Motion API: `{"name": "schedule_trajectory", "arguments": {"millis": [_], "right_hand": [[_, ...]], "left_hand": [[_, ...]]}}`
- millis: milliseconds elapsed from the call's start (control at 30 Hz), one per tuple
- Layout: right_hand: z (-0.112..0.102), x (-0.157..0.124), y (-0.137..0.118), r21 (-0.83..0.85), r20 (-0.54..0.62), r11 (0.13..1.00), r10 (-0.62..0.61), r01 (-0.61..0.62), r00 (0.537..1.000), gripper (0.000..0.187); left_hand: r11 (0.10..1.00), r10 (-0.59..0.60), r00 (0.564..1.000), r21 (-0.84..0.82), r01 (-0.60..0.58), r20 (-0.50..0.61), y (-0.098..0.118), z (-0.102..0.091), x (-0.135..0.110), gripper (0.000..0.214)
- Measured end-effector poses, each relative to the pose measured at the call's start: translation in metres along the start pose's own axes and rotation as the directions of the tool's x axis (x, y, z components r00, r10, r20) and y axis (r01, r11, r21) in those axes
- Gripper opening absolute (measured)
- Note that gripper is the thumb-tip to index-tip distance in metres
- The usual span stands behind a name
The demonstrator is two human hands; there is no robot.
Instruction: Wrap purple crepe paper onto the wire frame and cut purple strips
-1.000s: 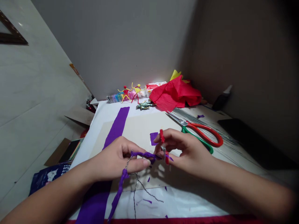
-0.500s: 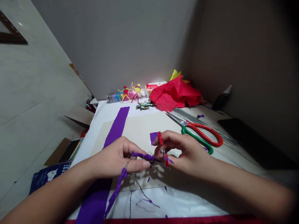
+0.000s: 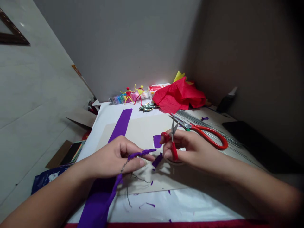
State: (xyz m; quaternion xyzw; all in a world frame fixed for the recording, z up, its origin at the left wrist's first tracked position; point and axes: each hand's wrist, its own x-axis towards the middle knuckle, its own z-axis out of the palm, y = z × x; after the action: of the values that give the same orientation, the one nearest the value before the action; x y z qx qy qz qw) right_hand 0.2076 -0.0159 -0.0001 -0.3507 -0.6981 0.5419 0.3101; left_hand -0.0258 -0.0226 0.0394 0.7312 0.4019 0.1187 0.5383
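Pinched between the thumb and fingers of my left hand [image 3: 118, 158] is a twisted wire figure [image 3: 142, 153], two of its limbs wrapped in purple paper and other wire ends bare below. My right hand [image 3: 182, 145] has its thumb and a finger through the red handles of small scissors [image 3: 174, 139], whose parted blades point up and away. Between the hands lies a small rolled purple paper piece [image 3: 157, 160], near a flat purple square [image 3: 157, 141]. A long purple paper strip [image 3: 121, 125] runs beneath my left hand.
Large scissors [image 3: 209, 135] with red and green handles lie beside grey wires [image 3: 197, 117] at right. Crumpled red paper [image 3: 181, 95], two small wire figures [image 3: 140, 91] and a greenish metallic ornament [image 3: 147, 107] are at the back. Purple scraps [image 3: 150, 205] dot the front.
The small scissors have swung from pointing down at the wire figure to pointing up, as my right hand moved off it. My left hand shifted slightly left with the figure.
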Motion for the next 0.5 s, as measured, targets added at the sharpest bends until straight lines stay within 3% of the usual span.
{"name": "schedule_trajectory", "arguments": {"millis": [100, 233, 333, 500], "right_hand": [[-0.012, 0.000, 0.001, -0.347, 0.045, 0.934, -0.078, 0.089, 0.996, 0.006], [-0.017, -0.001, 0.002, -0.680, 0.069, 0.718, -0.133, 0.144, 0.989, 0.010], [-0.014, -0.001, -0.002, -0.773, 0.109, 0.612, -0.135, 0.169, 0.985, 0.012], [-0.007, -0.003, -0.012, -0.771, 0.163, 0.620, -0.025, 0.143, 0.986, 0.011]], "left_hand": [[0.998, -0.013, 1.000, -0.058, 0.013, -0.008, -0.001, -0.004, -0.004, 0.030], [0.987, -0.012, 0.999, -0.159, 0.017, 0.031, -0.001, -0.008, -0.008, 0.028], [0.964, -0.027, 0.995, -0.261, 0.050, 0.094, -0.001, -0.010, -0.009, 0.029], [0.950, -0.041, 0.986, -0.300, 0.089, 0.162, -0.001, -0.011, -0.012, 0.035]]}}
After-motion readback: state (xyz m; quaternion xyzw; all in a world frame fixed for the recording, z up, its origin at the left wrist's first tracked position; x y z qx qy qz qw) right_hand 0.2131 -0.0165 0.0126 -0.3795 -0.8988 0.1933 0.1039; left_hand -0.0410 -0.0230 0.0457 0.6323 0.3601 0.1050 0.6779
